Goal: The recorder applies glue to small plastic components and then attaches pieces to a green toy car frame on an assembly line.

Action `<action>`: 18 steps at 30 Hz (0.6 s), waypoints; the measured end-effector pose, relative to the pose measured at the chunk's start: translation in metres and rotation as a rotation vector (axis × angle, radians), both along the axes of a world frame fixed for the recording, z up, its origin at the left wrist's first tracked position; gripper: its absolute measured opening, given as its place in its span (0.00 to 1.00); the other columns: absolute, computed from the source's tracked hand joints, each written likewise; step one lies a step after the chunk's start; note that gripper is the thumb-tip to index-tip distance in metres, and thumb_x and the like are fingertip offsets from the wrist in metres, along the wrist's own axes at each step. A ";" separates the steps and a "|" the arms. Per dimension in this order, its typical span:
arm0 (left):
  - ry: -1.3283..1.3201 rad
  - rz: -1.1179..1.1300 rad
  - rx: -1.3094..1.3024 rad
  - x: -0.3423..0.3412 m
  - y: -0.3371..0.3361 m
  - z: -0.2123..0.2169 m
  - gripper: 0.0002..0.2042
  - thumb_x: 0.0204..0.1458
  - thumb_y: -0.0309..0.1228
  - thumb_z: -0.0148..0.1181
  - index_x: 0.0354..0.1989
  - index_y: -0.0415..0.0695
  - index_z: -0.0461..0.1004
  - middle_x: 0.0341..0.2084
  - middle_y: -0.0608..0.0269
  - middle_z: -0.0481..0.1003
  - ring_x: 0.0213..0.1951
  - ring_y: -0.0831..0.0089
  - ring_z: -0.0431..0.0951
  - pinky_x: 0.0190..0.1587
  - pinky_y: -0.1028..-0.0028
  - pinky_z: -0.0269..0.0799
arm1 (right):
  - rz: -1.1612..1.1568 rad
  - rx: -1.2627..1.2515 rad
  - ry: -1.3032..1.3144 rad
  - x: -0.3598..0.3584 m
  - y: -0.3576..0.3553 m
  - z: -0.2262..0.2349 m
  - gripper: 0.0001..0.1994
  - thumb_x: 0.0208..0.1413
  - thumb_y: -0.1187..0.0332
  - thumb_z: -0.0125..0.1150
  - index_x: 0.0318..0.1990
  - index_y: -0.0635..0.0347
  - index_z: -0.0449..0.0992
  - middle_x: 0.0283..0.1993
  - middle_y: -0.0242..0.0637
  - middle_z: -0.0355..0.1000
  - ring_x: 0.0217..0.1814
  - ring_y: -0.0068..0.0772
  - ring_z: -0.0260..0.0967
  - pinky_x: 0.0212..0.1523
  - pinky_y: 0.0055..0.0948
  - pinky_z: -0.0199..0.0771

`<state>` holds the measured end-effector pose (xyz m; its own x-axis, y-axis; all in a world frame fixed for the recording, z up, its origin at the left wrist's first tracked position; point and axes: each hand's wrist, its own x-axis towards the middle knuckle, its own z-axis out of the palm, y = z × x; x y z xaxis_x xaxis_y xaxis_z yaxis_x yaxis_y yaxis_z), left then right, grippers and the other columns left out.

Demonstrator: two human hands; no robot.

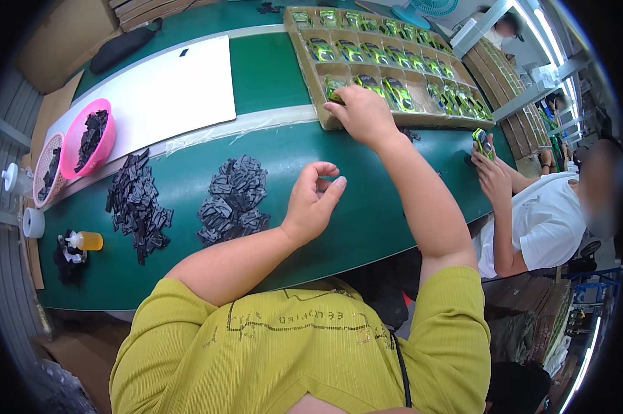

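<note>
My right hand reaches into the nearest left compartment of a divided cardboard tray. Its fingers are closed around a bright green and black toy car, mostly covered by the hand. Similar cars, such as one beside it, sit in the other compartments. Over the green table, my left hand hovers with loosely curved fingers, thumb apart, holding nothing. Left of it lies a heap of small dark grey plastic parts, and a second heap of black parts lies farther left.
A pink basket and a paler basket hold black parts. Near them are a white board and a bottle of orange liquid. At right, a co-worker in a white shirt holds another green car.
</note>
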<state>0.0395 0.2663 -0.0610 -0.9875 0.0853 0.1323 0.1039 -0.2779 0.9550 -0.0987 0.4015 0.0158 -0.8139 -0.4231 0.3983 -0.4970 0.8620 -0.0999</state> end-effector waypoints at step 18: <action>0.026 -0.078 -0.225 0.000 -0.004 -0.001 0.13 0.54 0.30 0.59 0.44 0.39 0.66 0.25 0.67 0.70 0.26 0.83 0.69 0.29 0.82 0.66 | -0.608 0.220 -0.478 -0.077 0.048 0.007 0.26 0.38 0.53 0.66 0.44 0.60 0.77 0.49 0.45 0.73 0.52 0.44 0.70 0.53 0.35 0.69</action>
